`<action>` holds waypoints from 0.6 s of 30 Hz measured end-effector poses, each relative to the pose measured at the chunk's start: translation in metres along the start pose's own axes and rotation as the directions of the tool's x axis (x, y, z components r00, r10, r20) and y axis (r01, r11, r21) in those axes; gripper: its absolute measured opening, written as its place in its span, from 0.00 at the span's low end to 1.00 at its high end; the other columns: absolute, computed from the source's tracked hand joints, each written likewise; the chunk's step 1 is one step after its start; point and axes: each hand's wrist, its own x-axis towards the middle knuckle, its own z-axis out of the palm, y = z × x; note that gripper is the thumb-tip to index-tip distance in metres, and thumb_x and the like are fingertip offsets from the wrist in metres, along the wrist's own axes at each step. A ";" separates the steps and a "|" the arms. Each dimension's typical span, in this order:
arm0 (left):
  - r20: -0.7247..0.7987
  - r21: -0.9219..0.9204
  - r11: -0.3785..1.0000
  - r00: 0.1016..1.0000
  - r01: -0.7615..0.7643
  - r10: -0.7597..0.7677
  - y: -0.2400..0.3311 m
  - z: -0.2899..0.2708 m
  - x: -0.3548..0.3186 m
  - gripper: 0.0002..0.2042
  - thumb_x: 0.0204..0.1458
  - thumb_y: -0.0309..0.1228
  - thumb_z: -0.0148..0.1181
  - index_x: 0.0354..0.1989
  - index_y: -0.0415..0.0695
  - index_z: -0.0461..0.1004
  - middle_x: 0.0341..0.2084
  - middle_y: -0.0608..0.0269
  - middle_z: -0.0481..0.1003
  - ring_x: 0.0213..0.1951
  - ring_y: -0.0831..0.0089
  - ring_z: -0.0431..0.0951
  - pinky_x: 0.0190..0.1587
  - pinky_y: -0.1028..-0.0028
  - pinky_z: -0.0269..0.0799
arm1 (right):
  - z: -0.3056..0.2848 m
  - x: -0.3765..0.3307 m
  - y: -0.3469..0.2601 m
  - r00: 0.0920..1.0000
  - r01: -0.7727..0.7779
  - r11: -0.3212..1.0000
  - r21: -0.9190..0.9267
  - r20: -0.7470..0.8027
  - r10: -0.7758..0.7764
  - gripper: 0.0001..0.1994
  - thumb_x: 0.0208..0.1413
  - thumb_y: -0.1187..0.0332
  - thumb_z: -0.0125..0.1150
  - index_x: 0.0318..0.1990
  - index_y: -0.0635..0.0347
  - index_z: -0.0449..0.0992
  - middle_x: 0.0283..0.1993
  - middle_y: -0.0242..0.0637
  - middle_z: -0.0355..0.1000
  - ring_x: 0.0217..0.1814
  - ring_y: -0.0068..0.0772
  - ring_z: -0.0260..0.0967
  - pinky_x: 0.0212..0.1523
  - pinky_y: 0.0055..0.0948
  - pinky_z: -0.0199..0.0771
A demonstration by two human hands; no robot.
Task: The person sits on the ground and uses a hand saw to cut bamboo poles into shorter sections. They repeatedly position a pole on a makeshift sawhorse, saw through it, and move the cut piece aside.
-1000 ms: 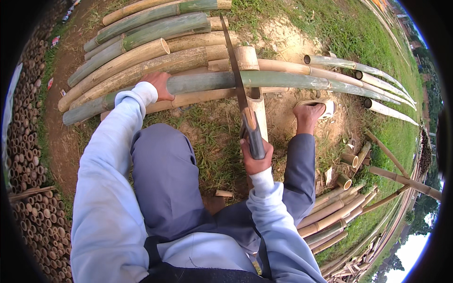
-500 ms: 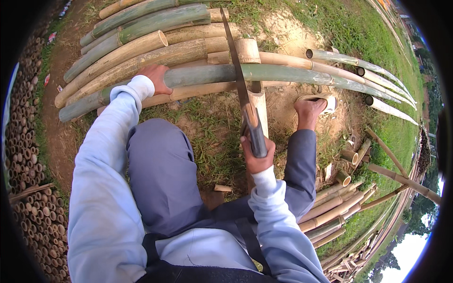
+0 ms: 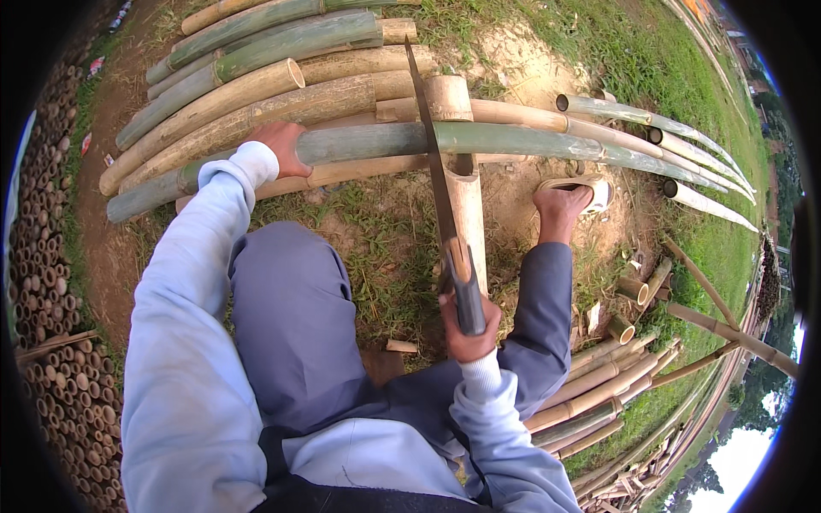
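A long green bamboo pole [image 3: 513,141] lies across in front of me, resting on a thick pale bamboo support [image 3: 466,205] that runs toward me. My left hand [image 3: 280,149] is wrapped over the pole, left of the saw. In my right hand [image 3: 471,332] is the dark handle of a handsaw [image 3: 439,184], fingers closed round it. The saw's blade crosses the pole just left of the support, its tip pointing away from me. Whether the teeth have cut into the bamboo cannot be made out.
Cut bamboo lengths [image 3: 299,107] lie side by side at far left. More poles [image 3: 684,188] stretch off to the right over grass. Stacked bamboo [image 3: 590,385] and a leaning pole [image 3: 727,329] are at lower right. A large pile of bamboo ends [image 3: 64,376] lines the left edge.
My right hand has drawn the saw back toward me, so less blade reaches beyond the pole. The left hand keeps its hold in the same place.
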 end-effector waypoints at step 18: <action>-0.005 -0.077 0.996 0.999 -0.034 0.034 -0.008 0.000 0.012 0.38 0.33 0.47 0.72 0.55 0.37 0.77 0.46 0.38 0.79 0.51 0.44 0.78 0.57 0.56 0.74 | 0.018 0.083 0.004 0.999 0.026 0.999 0.048 0.036 -0.028 0.10 0.56 0.70 0.70 0.34 0.69 0.76 0.22 0.28 0.69 0.26 0.17 0.64 0.29 0.24 0.67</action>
